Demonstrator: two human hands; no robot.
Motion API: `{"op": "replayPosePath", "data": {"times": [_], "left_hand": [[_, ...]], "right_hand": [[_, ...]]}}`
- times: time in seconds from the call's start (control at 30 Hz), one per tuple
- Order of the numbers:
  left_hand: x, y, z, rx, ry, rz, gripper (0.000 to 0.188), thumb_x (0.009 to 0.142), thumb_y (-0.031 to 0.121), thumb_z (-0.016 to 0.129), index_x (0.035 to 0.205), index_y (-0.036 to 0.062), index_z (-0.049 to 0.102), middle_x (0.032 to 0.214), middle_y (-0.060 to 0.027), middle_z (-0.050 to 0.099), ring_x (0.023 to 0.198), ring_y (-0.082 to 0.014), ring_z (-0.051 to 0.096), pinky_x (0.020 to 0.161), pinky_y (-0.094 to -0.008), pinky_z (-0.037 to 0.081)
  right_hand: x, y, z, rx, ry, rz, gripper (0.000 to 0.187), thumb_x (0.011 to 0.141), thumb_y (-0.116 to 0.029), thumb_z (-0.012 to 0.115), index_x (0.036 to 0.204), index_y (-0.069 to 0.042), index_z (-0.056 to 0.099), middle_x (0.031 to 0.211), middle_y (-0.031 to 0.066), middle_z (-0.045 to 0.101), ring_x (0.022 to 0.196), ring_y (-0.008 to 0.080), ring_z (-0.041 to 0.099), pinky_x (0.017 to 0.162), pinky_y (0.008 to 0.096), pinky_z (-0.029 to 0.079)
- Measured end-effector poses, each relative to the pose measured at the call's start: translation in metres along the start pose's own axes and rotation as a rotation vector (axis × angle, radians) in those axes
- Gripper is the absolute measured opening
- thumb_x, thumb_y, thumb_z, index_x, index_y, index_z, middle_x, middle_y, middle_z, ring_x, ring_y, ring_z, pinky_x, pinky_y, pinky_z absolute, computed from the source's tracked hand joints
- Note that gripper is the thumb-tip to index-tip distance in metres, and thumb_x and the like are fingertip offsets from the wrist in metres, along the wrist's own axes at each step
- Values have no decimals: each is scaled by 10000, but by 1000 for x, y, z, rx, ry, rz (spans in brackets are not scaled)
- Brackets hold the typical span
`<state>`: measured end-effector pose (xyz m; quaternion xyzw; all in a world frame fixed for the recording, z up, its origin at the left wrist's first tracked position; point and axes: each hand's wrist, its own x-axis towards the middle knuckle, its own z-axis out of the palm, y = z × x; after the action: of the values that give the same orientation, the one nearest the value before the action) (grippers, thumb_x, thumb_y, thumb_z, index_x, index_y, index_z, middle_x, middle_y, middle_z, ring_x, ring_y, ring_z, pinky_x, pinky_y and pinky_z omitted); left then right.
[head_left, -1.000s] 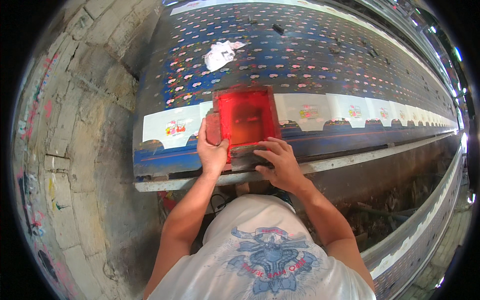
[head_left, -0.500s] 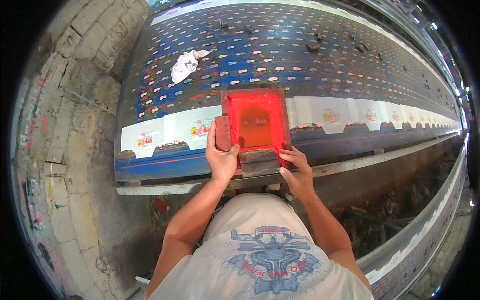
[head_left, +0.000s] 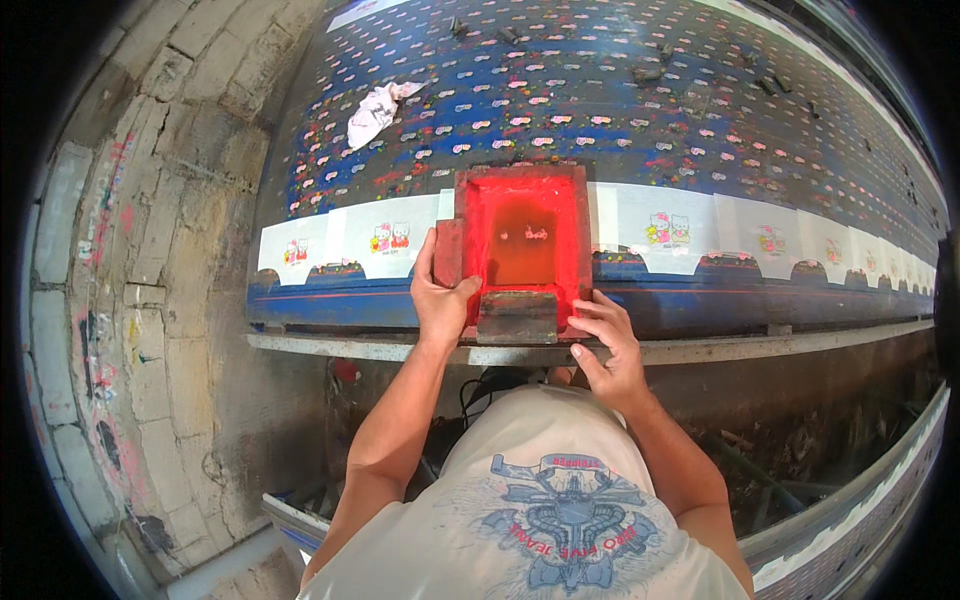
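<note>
A screen printing frame (head_left: 585, 240) with red-stained wooden sides lies over a row of white printed pieces (head_left: 345, 240) at the table's near edge. Red ink rims its mesh, and a printed figure shows faintly through the middle. My left hand (head_left: 443, 300) is closed round the frame's left side, by a wooden block (head_left: 448, 253) fixed there. Across the near end of the frame rests a dark, flat squeegee (head_left: 517, 318). My right hand (head_left: 610, 350) is at the frame's near right corner, fingertips by its edge, thumb apart and fingers spread.
The long dark table (head_left: 480, 100) carries many small printed marks. A crumpled white cloth (head_left: 374, 115) and several small dark weights (head_left: 648, 75) lie on it. A pale rail (head_left: 690, 350) borders its near side. A worn block wall (head_left: 150, 330) stands left; another table (head_left: 850, 550) is at lower right.
The view has shifted and turned a little. My right thumb and fingers have loosened from the frame's near right corner. My left hand keeps its hold.
</note>
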<state>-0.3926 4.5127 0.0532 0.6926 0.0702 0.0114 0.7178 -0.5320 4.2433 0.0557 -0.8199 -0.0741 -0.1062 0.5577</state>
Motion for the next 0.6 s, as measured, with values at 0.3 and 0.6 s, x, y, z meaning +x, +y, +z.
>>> {"op": "replayPosePath", "data": {"times": [0.3,0.6], "left_hand": [[3,-16,-5,45,10,46,1057,811,-174,855,1761,-15,419,1696,-165,563,1528,-253,589,1272,-394,503],[2,-13,-2,98,-2,92,1042,818,-166,855,1755,-20,420,1661,-175,603,1522,-255,602,1282,-403,493]], "right_hand": [[20,-16,11,-202,-18,-248,365,909,-68,866,1270,-81,822,1457,138,746,1408,430,666,1176,554,517],[65,-38,30,-702,-436,-413,489,933,-140,838,1406,-56,746,1387,141,746,1344,376,677,1102,529,541]]}}
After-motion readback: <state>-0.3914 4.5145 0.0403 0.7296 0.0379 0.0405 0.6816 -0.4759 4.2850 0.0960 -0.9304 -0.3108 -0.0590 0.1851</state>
